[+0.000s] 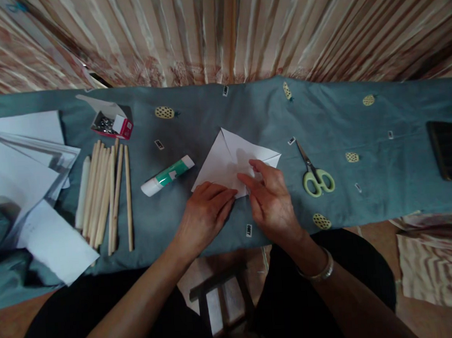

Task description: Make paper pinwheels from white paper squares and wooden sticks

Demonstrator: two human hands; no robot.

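1. Paper (225,161), white and folded to a point, lies at the middle of the cloth (361,125), under both hands.
2. Left hand (206,216) lies flat, fingers together, and presses the near left corner down.
3. Right hand (272,202) has thumb and forefinger on the folded flap. Whether they pinch its edge or only press it cannot be told.
4. The fold likely goes best if the left hand pins the sheet while the right lines up the edges and then runs a fingertip along the crease. The soft cloth gives, so firm pressure probably helps.
5. Glue stick (167,175) lies left of the paper, with a row of sticks (105,197) further left and an open box (112,124) of small metal bits beyond them.
6. Scissors (315,173) lie just right of the paper, shut, and a phone (449,150) lies far right.
7. Loose sheets (15,166) pile up at the left end.
8. The cloth is teal with pineapple prints, and a striped curtain (217,32) hangs behind it.
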